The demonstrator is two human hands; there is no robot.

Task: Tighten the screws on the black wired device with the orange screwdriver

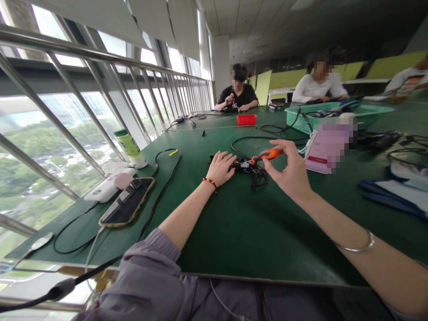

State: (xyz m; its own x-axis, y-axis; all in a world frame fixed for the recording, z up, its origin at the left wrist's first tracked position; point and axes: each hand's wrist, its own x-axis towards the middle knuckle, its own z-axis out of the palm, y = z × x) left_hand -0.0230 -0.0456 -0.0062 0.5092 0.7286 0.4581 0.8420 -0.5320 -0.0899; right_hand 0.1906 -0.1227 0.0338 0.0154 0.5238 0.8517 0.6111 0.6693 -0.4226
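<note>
While the left hand [221, 168] lies palm down over one end of a small black device [244, 166], the right hand [290, 171] pinches an orange and black screwdriver [269, 154]. The right fingers hold it by its handle, with the thumb below and the other fingertips above. The screwdriver slants down to the left, its thin end over the middle of the device, but I cannot tell if the tip touches. The left fingers are spread and nearly straight, and I cannot tell if they grip. The device lies flat on the green worktop [230, 240], in front of the person, with a loop of black wire [260, 180] beside it. A red bracelet [209, 181] is on the left wrist, and a silver bangle [366, 244] is on the right arm. Over to the left, a phone [129, 203] lies near a bottle [132, 147] with a green lid. Farther back are a small red tray [246, 120] and a big green basket [297, 120]. A person in a black shirt [245, 95] sits at the far side.
</note>
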